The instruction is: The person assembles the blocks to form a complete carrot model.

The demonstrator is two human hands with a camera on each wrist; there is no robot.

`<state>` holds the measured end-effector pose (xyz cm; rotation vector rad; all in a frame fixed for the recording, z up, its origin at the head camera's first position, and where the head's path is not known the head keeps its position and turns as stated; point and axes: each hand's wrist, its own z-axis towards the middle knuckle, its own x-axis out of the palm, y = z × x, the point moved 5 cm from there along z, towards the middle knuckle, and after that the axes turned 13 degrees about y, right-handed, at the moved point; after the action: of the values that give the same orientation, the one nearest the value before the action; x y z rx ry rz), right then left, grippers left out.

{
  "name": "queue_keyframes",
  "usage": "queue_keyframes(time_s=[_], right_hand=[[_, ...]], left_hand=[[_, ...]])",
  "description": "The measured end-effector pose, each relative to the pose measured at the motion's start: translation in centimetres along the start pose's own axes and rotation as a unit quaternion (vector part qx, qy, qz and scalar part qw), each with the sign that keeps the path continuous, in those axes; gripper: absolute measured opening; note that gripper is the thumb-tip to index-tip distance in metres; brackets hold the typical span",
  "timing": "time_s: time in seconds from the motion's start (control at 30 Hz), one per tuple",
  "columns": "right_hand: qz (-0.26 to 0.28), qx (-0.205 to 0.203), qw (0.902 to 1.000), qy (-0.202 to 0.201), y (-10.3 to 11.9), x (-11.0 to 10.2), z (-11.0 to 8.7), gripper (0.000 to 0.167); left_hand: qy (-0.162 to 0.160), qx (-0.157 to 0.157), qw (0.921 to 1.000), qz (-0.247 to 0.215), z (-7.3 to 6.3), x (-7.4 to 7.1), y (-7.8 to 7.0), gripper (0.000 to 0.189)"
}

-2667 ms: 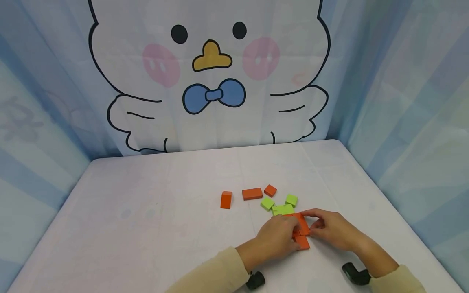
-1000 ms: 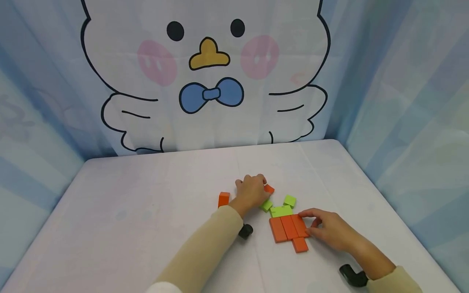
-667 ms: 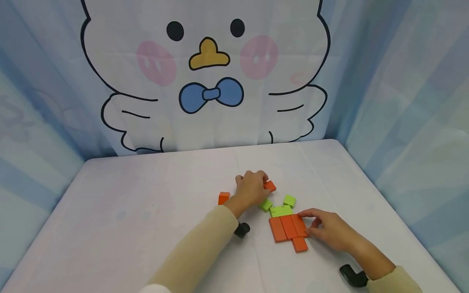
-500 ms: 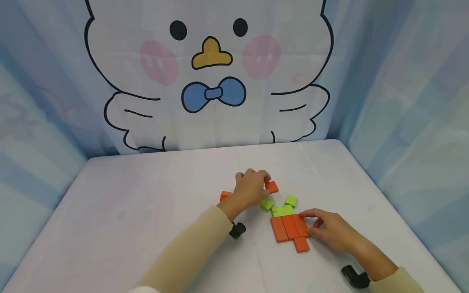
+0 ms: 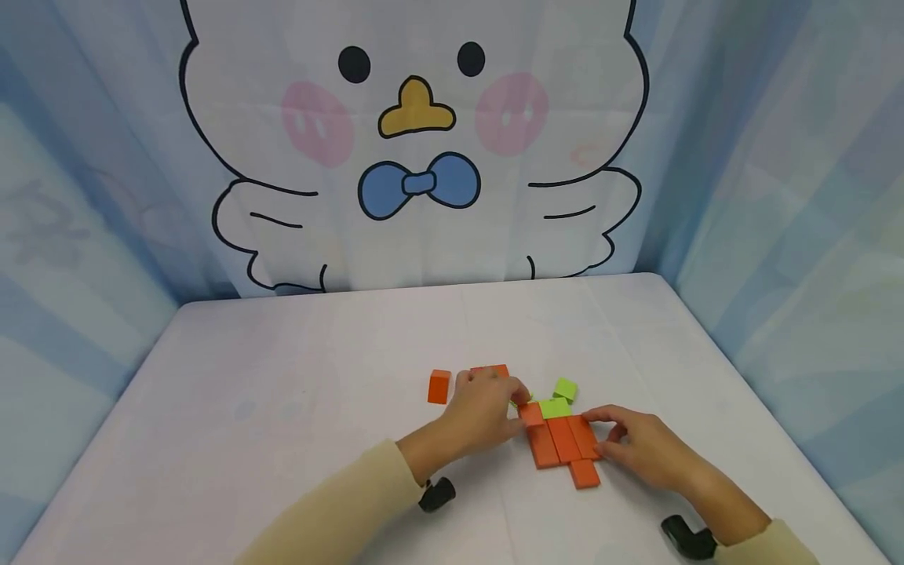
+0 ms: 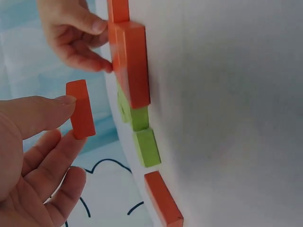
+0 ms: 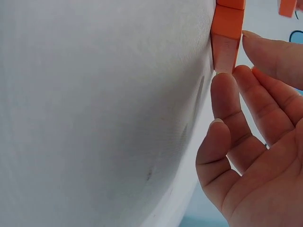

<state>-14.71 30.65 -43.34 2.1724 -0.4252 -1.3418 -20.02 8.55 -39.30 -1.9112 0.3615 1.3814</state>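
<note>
My left hand (image 5: 480, 412) pinches a small orange block (image 6: 81, 111) between thumb and fingertips. In the head view that block overlaps the far left corner of a row of orange blocks (image 5: 565, 439) lying side by side; the left wrist view shows it held apart from them. A smaller orange block (image 5: 585, 473) sits against the row's near side, and a green block (image 5: 555, 407) against its far side. On the right, my right hand (image 5: 646, 447) rests its thumb and fingertips against the outermost block, its other fingers loosely bent.
One small green block (image 5: 565, 388) lies just behind the row; another green block (image 6: 147, 148) is mostly hidden by my left hand in the head view. Farther left, one orange block (image 5: 439, 386) stands alone, and a longer orange block (image 5: 497, 369) lies partly behind my left hand.
My left hand leaves the row, reaches back and picks up the small orange block, then brings it forward over the row's far left corner. My right hand stays at the row's right side.
</note>
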Motion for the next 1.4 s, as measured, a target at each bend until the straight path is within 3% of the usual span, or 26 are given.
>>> queue_keyframes(time_s=[0.27, 0.43, 0.63, 0.97, 1.4], right_hand=[[0.004, 0.003, 1.0000, -0.001, -0.2, 0.2, 0.0, 0.042], [0.006, 0.000, 1.0000, -0.001, -0.2, 0.2, -0.1, 0.042], [0.001, -0.004, 1.0000, -0.002, -0.2, 0.2, 0.0, 0.041], [0.004, 0.001, 1.0000, -0.004, -0.2, 0.2, 0.1, 0.041], [-0.002, 0.002, 1.0000, -0.002, 0.2, 0.0, -0.1, 0.041]], left_hand=[[0.060, 0.025, 0.9978, 0.011, -1.4, 2.5, -1.4, 0.022], [0.086, 0.028, 0.9959, -0.001, -2.0, 3.4, -1.3, 0.023], [0.074, 0.024, 0.9968, -0.014, -2.2, 3.8, -0.3, 0.021], [0.041, 0.010, 0.9991, 0.008, -1.7, 3.7, 0.6, 0.022], [0.026, -0.003, 0.9996, 0.010, -1.2, 3.6, 0.7, 0.020]])
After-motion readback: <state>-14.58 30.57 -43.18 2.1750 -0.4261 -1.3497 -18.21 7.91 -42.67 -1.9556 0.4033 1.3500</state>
